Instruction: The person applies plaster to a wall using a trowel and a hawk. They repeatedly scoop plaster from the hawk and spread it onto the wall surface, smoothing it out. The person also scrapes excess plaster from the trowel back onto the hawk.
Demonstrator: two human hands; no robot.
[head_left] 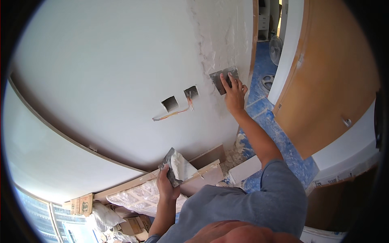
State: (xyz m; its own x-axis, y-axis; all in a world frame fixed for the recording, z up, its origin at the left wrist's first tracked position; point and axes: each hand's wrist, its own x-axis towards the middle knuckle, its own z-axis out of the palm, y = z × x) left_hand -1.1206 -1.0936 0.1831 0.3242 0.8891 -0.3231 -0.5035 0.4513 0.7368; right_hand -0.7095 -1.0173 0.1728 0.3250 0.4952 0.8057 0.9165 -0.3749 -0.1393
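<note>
Pale, smooth wall (109, 60) with a rough, streaked plaster band (221, 36) near its right edge and two square cut-outs (169, 104), wires (172, 115) trailing from one. Blue, white-flecked floor (279, 133) at right. Right hand (234, 95), arm extended, grips a dark flat scraper (217, 83) at the band; left hand (164, 184), lower, clasps a grey plate (171, 174) bearing white paste (177, 165).

Dark scraper (217, 84) against wall (109, 60); putty-laden blade (172, 176)

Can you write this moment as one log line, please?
left hand: holds paste-smeared scraper | right hand: holds rectangular scraper against wall | nearby: two square wall holes, wires hanging from one
</note>
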